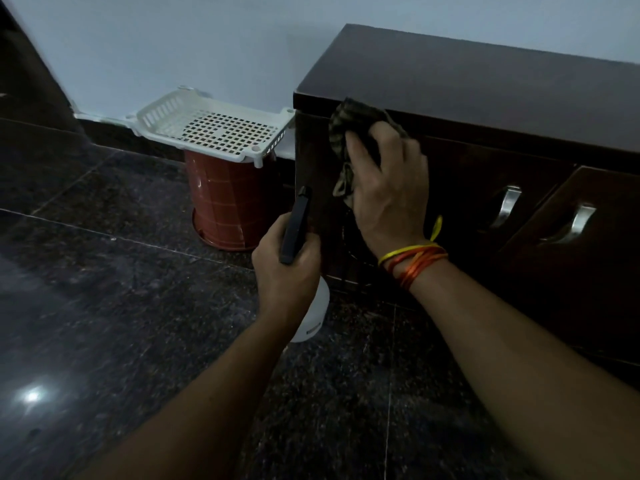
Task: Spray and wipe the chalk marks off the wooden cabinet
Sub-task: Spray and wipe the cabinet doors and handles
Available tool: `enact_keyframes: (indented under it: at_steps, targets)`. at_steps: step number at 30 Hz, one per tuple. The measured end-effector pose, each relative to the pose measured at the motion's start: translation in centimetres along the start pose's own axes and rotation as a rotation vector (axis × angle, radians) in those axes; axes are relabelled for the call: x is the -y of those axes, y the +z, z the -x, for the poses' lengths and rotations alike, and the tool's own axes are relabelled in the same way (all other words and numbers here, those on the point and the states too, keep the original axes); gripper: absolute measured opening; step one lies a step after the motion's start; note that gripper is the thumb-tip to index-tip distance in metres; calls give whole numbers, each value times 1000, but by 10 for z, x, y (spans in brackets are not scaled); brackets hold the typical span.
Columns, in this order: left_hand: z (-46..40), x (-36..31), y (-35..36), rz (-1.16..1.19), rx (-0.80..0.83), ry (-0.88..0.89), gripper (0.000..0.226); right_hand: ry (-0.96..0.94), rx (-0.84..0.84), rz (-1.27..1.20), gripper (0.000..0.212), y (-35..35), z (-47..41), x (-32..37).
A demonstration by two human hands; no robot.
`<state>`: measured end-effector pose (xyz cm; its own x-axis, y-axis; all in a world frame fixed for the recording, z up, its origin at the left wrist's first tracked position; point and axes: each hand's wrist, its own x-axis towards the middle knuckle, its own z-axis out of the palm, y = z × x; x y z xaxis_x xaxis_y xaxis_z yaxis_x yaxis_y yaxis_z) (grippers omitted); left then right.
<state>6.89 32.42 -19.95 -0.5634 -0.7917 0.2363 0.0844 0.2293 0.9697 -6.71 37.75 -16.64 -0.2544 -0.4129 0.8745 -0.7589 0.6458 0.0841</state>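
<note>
Right grip [388,188] presses cloth [346,133] against cabinet [485,91], left grip [284,268] grasps spray bottle [313,306], label unreadable

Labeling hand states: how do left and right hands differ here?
The left hand grips the spray bottle low, off the cabinet; the right hand presses the cloth against the cabinet front, higher. Only the right wrist wears orange-yellow threads. Both hold a cleaning tool.

a dark speckled stone floor [121,306] carries everything. the wooden cabinet [485,109] stands on it. beside it sits a red bucket [228,199].
</note>
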Motion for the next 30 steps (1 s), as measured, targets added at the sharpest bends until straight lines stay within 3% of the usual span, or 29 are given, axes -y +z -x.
enact_keyframes:
  at_steps: [9, 15, 19, 26, 30]
  targets:
    - [2, 0, -9, -12, -25, -1, 17, -116, 202, -30, 36, 16, 56, -7]
    - [0, -2, -14, -12, -48, 30, 11, -59, 21, -45, 33, 8, -9, 13]
    - [2, 0, -19, -25, -36, 27, 19, -119, 1, -6, 36, 15, -10, 19]
    - [3, 4, -26, -55, -48, 20, 17, -213, 214, -25, 34, 32, 53, 25]
    - [2, 6, -29, -66, -46, 32, 12, -206, 259, -34, 39, 28, 44, 26]
